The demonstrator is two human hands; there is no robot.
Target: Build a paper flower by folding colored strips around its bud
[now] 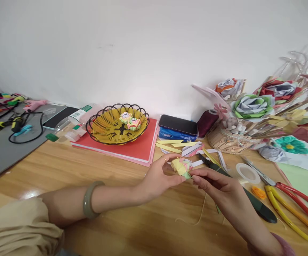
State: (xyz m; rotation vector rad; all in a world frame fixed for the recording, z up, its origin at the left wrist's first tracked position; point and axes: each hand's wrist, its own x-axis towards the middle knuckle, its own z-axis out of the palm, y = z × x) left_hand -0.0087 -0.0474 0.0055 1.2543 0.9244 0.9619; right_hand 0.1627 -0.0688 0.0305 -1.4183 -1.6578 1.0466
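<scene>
A small folded paper flower (181, 166), yellow with pink, green and pale purple parts, is held above the wooden table (116, 231). My left hand (157, 177) grips it from the left, thumb below and fingers behind. The fingertips of my right hand (220, 186) pinch its lower right edge. A thin cord hangs under the hands onto the table. Behind the flower lie folded paper strips (192, 149) in yellow, white and pink. Two similar small flowers (134, 123) sit in a yellow woven basket (106, 128).
Dark-handled snips (260, 206), red-handled scissors (295, 193), yellow-handled cutters (281, 215) and a round white lid (247, 173) lie at the right. Paper flowers (253, 106) stand behind. A phone (177, 124) rests on a blue pack. Red paper (140, 153) lies under the basket.
</scene>
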